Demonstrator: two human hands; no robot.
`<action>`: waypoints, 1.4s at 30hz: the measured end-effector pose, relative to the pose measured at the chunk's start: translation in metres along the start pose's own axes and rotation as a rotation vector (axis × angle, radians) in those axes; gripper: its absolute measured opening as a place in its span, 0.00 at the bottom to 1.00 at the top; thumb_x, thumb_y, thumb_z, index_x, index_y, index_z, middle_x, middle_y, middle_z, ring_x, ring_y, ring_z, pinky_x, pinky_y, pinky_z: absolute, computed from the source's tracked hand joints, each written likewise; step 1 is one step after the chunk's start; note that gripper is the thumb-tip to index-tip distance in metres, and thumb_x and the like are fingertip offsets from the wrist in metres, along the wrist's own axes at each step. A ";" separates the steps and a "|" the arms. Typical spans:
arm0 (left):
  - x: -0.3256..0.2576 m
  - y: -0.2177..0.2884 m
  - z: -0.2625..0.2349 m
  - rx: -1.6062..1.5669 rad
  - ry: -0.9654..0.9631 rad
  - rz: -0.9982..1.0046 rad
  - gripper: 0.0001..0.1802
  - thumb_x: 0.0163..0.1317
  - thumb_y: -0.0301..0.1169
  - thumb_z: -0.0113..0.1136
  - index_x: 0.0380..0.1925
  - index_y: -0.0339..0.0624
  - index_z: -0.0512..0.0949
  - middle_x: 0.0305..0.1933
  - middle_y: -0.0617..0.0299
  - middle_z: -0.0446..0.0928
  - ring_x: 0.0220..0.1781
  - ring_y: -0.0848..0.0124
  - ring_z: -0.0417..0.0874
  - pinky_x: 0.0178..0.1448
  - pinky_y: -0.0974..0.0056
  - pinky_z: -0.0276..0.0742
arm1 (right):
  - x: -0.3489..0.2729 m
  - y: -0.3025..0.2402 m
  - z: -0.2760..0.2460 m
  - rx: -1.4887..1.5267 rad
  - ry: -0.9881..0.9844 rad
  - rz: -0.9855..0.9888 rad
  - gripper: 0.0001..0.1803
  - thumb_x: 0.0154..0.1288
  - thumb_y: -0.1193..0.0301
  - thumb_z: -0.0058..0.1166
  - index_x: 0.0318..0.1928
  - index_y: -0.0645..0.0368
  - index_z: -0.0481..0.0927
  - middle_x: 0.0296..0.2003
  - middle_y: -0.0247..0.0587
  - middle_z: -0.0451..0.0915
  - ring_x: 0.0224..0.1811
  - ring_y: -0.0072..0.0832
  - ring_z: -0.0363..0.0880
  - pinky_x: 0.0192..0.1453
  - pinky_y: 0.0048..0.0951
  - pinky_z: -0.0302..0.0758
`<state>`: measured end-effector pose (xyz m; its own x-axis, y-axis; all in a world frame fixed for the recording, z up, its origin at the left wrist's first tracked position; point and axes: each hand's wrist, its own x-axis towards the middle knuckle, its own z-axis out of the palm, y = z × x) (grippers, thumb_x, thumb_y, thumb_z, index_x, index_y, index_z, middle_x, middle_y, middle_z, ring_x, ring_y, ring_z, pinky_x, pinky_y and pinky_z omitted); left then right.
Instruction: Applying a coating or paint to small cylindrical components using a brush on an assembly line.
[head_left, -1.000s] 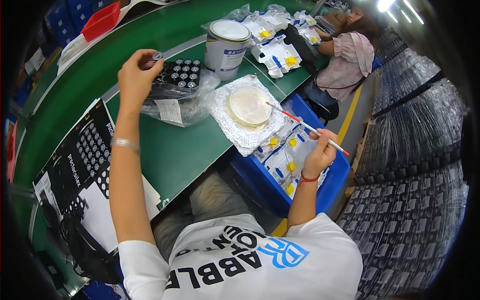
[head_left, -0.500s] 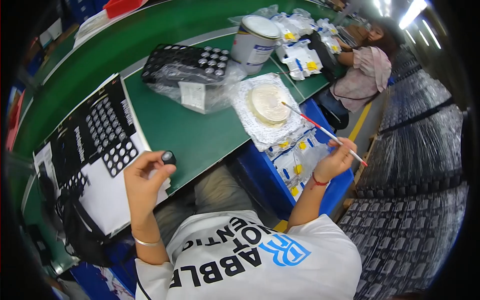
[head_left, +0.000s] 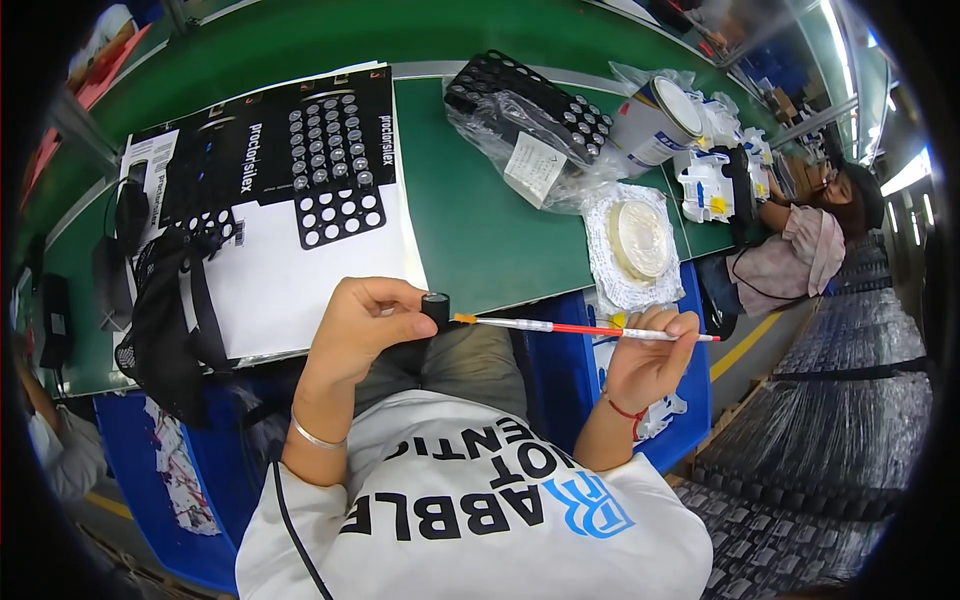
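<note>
My left hand [head_left: 375, 325] pinches a small black knob [head_left: 436, 308] between thumb and fingers, over the bench's front edge. In my right hand [head_left: 652, 365] is a thin paintbrush [head_left: 590, 330] with a red and white handle, held level. Its orange bristle tip points left and sits at or very close to the knob's side; contact is hard to make out. To the right, a round dish of pale, cream-coloured substance [head_left: 640, 240] rests on a crumpled white cloth [head_left: 605, 262]. Several round parts sit in a black holed tray [head_left: 342, 215] on the white board.
Behind the dish stands a large can [head_left: 655, 125], with a plastic-wrapped black tray [head_left: 520, 130] beside it. White assemblies [head_left: 705, 185] lie at the right, near a seated co-worker [head_left: 795, 255]. A black bag [head_left: 170, 330] hangs over the bench's left edge. A blue bin [head_left: 690, 400] is below my right hand.
The brush has moved from beside the dish leftward to the knob, turning nearly level. My hands have come closer together, and the whole view has swung left.
</note>
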<state>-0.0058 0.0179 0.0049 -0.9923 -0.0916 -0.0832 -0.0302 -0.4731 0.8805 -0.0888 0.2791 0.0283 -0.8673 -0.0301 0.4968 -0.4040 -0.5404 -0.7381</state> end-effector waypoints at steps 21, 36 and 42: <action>-0.003 -0.002 -0.001 -0.091 -0.030 -0.011 0.08 0.43 0.21 0.66 0.25 0.33 0.78 0.24 0.64 0.76 0.25 0.81 0.72 0.31 0.78 0.67 | 0.005 0.002 0.005 -0.120 -0.056 -0.054 0.13 0.69 0.63 0.33 0.28 0.56 0.62 0.17 0.34 0.60 0.20 0.20 0.54 0.26 0.22 0.53; -0.004 -0.006 -0.004 -0.065 -0.056 0.010 0.07 0.42 0.20 0.66 0.24 0.35 0.78 0.22 0.67 0.74 0.24 0.82 0.70 0.30 0.79 0.65 | 0.006 0.000 0.008 -0.147 -0.065 -0.065 0.14 0.68 0.63 0.34 0.27 0.56 0.63 0.17 0.34 0.62 0.20 0.19 0.54 0.26 0.22 0.53; -0.003 -0.005 -0.003 -0.101 -0.043 -0.015 0.07 0.44 0.19 0.65 0.26 0.33 0.78 0.25 0.64 0.76 0.25 0.81 0.72 0.32 0.78 0.68 | 0.006 0.001 0.003 -0.086 -0.002 -0.128 0.14 0.68 0.63 0.34 0.28 0.59 0.63 0.16 0.38 0.64 0.15 0.23 0.58 0.20 0.22 0.58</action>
<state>-0.0025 0.0179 -0.0004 -0.9962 -0.0470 -0.0735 -0.0347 -0.5602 0.8276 -0.0937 0.2754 0.0320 -0.8067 0.0327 0.5900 -0.5346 -0.4658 -0.7051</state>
